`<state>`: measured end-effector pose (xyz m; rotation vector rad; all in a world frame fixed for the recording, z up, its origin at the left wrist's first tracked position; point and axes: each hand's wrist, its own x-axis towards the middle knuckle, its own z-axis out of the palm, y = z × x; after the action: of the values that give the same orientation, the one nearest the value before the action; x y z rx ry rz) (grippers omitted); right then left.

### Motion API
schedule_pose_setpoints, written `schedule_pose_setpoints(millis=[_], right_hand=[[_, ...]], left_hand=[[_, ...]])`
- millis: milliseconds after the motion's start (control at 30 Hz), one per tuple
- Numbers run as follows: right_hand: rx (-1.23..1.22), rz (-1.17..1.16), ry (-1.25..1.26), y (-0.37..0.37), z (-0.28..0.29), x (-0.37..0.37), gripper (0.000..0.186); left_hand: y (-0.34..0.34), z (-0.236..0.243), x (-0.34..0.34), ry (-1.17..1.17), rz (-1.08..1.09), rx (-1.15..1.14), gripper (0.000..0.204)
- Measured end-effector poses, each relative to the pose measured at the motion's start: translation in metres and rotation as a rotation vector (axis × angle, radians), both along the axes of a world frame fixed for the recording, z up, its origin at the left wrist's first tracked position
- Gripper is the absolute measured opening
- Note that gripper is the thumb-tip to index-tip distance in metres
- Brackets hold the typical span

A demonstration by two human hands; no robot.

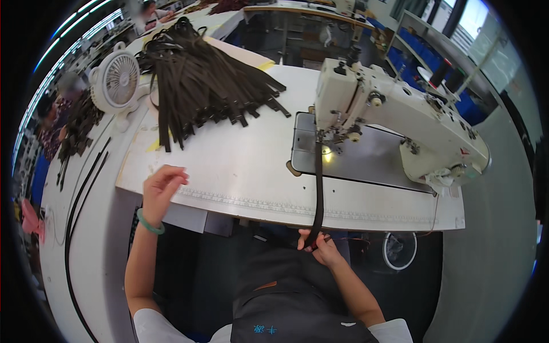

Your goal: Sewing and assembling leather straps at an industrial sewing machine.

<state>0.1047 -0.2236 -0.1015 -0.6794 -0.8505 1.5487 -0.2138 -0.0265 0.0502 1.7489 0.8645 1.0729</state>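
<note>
My left hand (163,188), with a green bangle at the wrist, hovers over the front-left of the white sewing table (240,183), fingers loosely bent and apart, holding nothing visible. Just below the table edge, my right hand (320,248) grips the dark strap (318,200), which runs up to the needle area of the cream sewing machine (429,126). A small lamp glows on the metal bed beside the strap. A large pile of dark straps (211,91) lies at the back left of the table, beyond my left hand.
A white fan (114,80) stands left of the pile. A side table (86,228) bears long black cords. Co-workers (57,123) sit at the far left and back. A shelf of blue bins (409,48) is at the back right, and a white bucket (400,251) under the table.
</note>
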Motion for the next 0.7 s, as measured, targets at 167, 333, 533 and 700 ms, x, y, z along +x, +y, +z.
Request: schedule_pose_setpoints(millis=[167, 333, 533, 700], right_hand=[[0.001, 0.008, -0.04, -0.027, 0.022, 0.009, 0.043], [0.183, 0.111, -0.12, -0.037, 0.048, 0.008, 0.032], [0.283, 0.057, -0.117, -0.034, 0.033, 0.009, 0.026], [-0.004, -0.09, -0.012, -0.018, 0.024, 0.009, 0.023]], left_hand=[[0.016, -0.021, 0.185, 0.394, -0.51, 1.05, 0.019], [0.045, -0.038, 0.248, 0.384, -0.591, 1.099, 0.016], [0.051, -0.047, 0.258, 0.324, -0.636, 1.115, 0.02], [0.052, -0.045, 0.254, 0.338, -0.603, 1.133, 0.02]])
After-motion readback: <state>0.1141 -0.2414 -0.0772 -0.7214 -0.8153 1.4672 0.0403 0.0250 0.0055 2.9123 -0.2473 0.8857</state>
